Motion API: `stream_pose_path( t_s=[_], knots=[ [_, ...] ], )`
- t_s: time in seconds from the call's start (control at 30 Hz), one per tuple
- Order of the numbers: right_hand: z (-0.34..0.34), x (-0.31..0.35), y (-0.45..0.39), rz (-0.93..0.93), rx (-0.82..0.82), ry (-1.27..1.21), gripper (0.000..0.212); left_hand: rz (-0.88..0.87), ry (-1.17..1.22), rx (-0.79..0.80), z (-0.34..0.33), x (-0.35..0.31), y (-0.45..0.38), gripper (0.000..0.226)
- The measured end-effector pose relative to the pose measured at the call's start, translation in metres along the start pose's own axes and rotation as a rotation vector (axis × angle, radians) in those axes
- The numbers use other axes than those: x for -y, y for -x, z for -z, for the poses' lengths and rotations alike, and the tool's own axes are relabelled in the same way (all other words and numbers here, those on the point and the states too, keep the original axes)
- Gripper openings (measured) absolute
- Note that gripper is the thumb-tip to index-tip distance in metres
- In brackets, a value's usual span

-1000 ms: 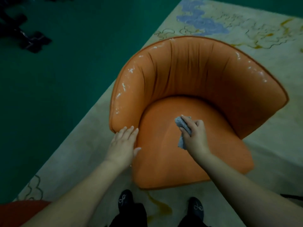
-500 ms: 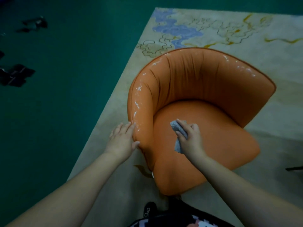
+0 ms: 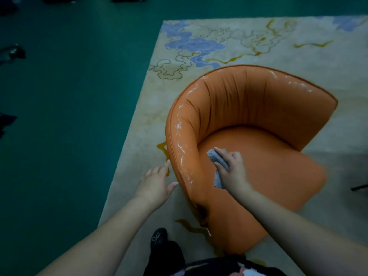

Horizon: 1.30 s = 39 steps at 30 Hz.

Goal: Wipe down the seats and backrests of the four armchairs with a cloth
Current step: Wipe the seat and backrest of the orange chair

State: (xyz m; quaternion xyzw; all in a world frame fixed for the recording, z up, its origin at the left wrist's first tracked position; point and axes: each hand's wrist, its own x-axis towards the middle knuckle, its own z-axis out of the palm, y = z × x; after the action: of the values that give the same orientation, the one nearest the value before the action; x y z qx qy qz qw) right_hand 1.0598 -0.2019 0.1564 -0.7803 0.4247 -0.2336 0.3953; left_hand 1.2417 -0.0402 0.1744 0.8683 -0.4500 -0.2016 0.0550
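You had one orange armchair (image 3: 249, 136) under work, standing on the patterned rug (image 3: 199, 46) beside the green floor (image 3: 69, 116). Your right hand (image 3: 233, 172) pressed a grey cloth (image 3: 218, 162) onto the seat (image 3: 268, 166), close to the left side wall, its grip closed around the bunched fabric with a flap trailing toward your wrist. Your left hand (image 3: 157, 182) had an open grip, fingers straight, holding nothing; the fingertips lay at the outer wall of the chair's left arm, though whether they actually touched it could not be told.

As a judgement, you were in the middle of wiping this seat. The backrest (image 3: 258, 96) showed pale streaks along its rim, which could be wear or damp, so its state could not be settled. No other armchair was in view, so how many of the four were finished could not be read here.

Compared with half a second earlier, the chair had turned further to the right in the view. Your left hand, previously resting on the arm's rim, had dropped lower and outward. Your right hand sat on much the same patch of the seat, with the same hold on the cloth.
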Motion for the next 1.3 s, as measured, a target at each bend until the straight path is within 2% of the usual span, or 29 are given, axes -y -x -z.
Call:
stream_pose_path(
  t_s=[0.3,0.43,0.67,0.9,1.03,1.17,1.3],
  knots=[
    [-0.068,0.030,0.019,-0.236,-0.239,-0.064,0.045,-0.231,0.089,0.099,0.012,0.049,-0.052,0.083],
    [-0.078,0.032,0.034,-0.314,-0.285,-0.074,0.045,-0.224,0.116,0.179,0.007,0.053,-0.066,0.087],
    [-0.100,0.019,0.042,-0.401,-0.314,-0.162,0.042,-0.175,0.275,0.181,-0.008,0.046,-0.088,0.102],
    [-0.140,0.012,0.024,-0.282,-0.263,-0.151,0.045,-0.149,0.293,0.163,-0.017,0.044,-0.104,0.108],
    [-0.151,0.015,0.014,-0.223,-0.295,-0.109,0.046,-0.146,0.341,0.196,-0.013,0.044,-0.113,0.106],
    [-0.150,0.023,0.000,-0.097,-0.217,-0.026,0.045,-0.140,0.388,0.220,-0.013,0.044,-0.114,0.100],
    [-0.132,0.004,0.032,-0.002,-0.209,-0.001,0.046,-0.130,0.440,0.257,-0.012,0.045,-0.114,0.104]
  ],
)
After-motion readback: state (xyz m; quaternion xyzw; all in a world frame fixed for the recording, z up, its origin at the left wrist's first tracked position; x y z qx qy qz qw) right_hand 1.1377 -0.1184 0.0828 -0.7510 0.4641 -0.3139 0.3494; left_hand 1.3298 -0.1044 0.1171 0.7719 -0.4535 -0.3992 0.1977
